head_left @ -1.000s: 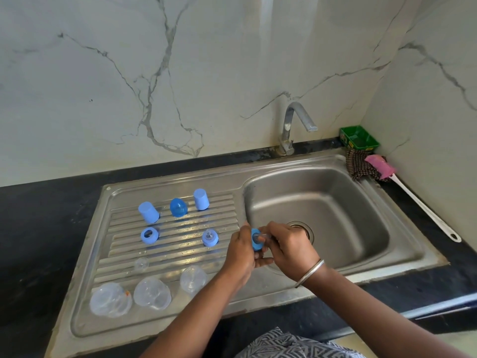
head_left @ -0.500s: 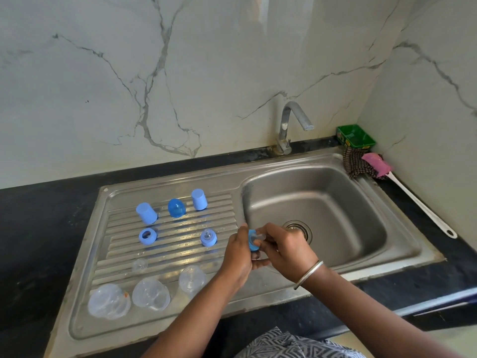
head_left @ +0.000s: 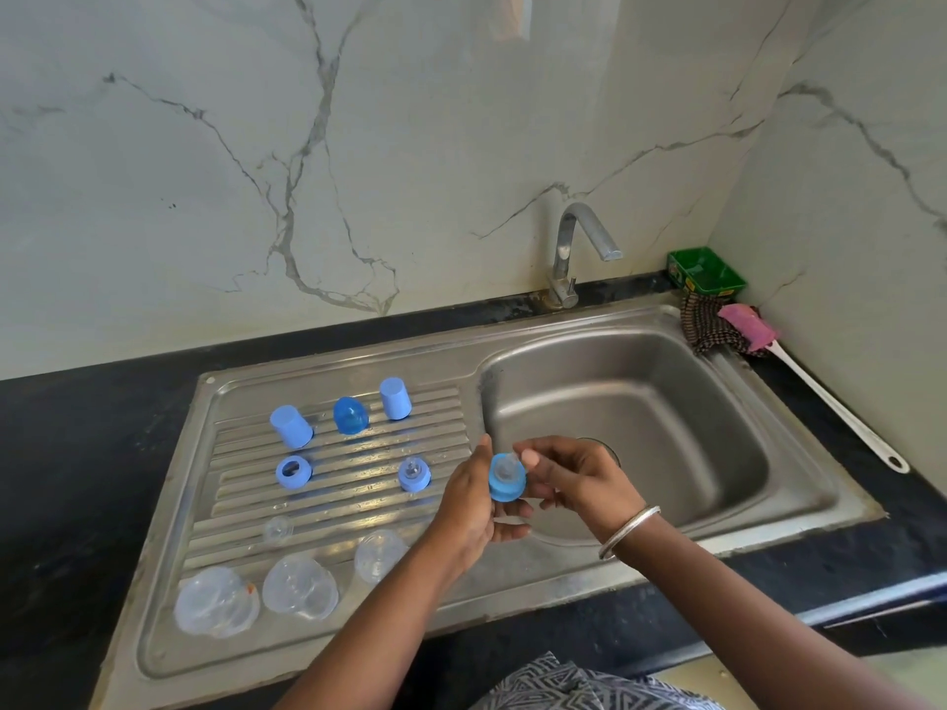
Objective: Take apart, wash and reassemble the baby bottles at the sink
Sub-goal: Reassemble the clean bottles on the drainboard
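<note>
Two hands on one part right now: my left hand [head_left: 474,504] grips the blue ring [head_left: 507,478] from the side, and my right hand [head_left: 574,479] pinches the clear teat [head_left: 511,461] poking up through it, axis pointing up at me. We're over the near left rim of the basin [head_left: 666,417]. Everything else lies left on the drainboard [head_left: 328,509]: caps, another ring [head_left: 293,472], bottles [head_left: 300,586]. Left hand's nearer, I reckon.
</note>
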The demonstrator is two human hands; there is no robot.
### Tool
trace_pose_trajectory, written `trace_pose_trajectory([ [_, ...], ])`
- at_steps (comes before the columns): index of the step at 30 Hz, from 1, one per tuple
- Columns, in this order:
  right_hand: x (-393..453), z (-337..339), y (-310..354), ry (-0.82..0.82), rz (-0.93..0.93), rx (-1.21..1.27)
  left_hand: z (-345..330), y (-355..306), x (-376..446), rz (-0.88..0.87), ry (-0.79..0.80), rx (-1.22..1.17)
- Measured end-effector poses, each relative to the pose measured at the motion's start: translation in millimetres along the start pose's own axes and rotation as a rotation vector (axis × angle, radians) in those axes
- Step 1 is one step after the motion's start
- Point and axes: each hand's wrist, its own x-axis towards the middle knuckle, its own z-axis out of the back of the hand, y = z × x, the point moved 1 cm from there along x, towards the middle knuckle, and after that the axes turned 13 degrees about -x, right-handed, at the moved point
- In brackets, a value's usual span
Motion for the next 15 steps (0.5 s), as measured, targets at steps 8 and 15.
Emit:
trace_pose_trajectory([
  [8, 8.3, 7.1, -5.3, 0.063, -0.057, 0.155, -1.9, -4.1, 5.3, 0.035, 0.065, -0.006],
  [15, 10.5, 24.9, -5.2, -0.247, 0.483, -0.625, -0.2, -12.4, 10.5, -0.031, 0.126, 0.009],
])
